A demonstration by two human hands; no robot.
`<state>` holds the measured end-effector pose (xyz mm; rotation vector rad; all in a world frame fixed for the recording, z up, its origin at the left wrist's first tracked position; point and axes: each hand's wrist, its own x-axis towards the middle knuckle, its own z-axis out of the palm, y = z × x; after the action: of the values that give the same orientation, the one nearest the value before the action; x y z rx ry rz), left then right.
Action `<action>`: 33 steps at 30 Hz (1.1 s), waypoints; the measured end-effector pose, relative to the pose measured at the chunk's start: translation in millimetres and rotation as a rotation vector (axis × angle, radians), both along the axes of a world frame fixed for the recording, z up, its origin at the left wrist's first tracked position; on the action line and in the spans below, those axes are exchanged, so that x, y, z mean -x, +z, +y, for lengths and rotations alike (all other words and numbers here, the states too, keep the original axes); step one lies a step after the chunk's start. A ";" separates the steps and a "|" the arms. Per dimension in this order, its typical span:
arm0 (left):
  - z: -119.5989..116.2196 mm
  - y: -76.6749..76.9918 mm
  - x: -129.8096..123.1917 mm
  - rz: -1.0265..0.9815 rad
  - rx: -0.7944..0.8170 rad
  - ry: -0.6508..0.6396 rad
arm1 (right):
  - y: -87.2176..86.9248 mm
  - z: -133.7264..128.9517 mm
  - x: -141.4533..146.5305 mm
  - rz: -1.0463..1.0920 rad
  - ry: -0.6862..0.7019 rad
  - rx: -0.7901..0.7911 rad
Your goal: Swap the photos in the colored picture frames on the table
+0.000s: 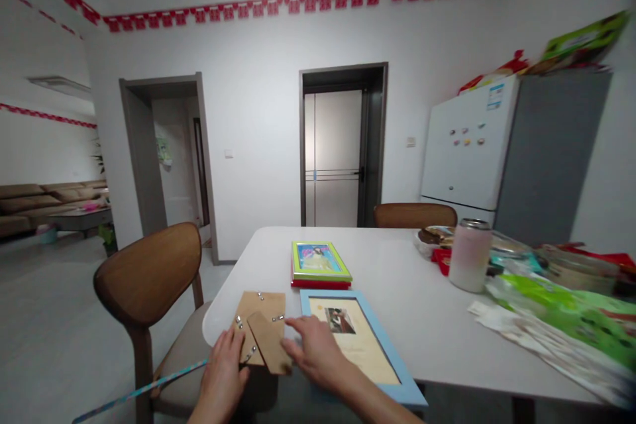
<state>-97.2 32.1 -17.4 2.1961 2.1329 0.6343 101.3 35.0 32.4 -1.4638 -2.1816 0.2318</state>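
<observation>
A brown picture-frame backing board (pixel 271 303) with small metal clips and a slanted stand flap lies face down at the near left of the table. My left hand (pixel 223 368) grips its left edge, fingers on top and thumb near the lower clip. Over its right edge, my right hand (pixel 318 352) has the index finger stretched out to the right-hand metal clip (pixel 277 318); the fingers are apart and hold nothing. Partly under my right forearm lies a light-blue picture frame (pixel 380 324) with a small photo. A thin blue patterned strip (pixel 149 385) runs left from behind my left hand.
A green picture frame (pixel 322 273) lies on a red one behind the board. On the right stand a pink-white tumbler (pixel 470 255), a green package (pixel 571 318) and white tissue-like sheets (pixel 541 344). A wooden chair (pixel 154 271) stands close to the table's left edge (pixel 211 318).
</observation>
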 end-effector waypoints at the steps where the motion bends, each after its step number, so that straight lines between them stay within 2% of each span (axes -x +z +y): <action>1: 2.7 -2.9 0.7 0.000 -0.014 -0.012 | -1.6 1.2 14.8 -0.019 0.004 0.009; 4: 6.3 -3.7 0.6 -0.046 -0.055 -0.053 | -7.8 5.3 42.4 -0.045 -0.021 0.019; 7: 2.6 6.7 -3.1 -0.121 -0.107 -0.096 | -6.7 4.2 38.9 0.059 -0.020 -0.018; 10: -7.8 21.9 -20.2 -0.190 -0.180 -0.168 | 3.3 -5.1 8.3 0.157 0.022 -0.064; 14: -24.4 39.1 -68.1 -0.285 -0.139 -0.328 | 10.7 -21.1 -53.9 0.180 -0.010 -0.024; 18: -32.0 44.2 -115.8 -0.315 -0.028 -0.455 | -0.2 -29.7 -108.5 0.119 -0.116 0.052; 21: -29.9 41.4 -134.3 -0.269 0.041 -0.489 | -11.7 -29.1 -128.5 0.073 -0.168 0.062; 27: -22.4 36.0 -135.5 -0.176 0.086 -0.531 | -25.6 -22.5 -128.6 -0.051 -0.178 -0.028; 33: -30.0 28.2 -128.1 -0.218 0.090 -0.564 | -22.5 -12.1 -130.2 -0.049 -0.157 -0.039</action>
<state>30.9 2.1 10.8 2.3808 1.3194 0.6733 231.5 22.8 9.8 -1.6247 -2.0842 0.1002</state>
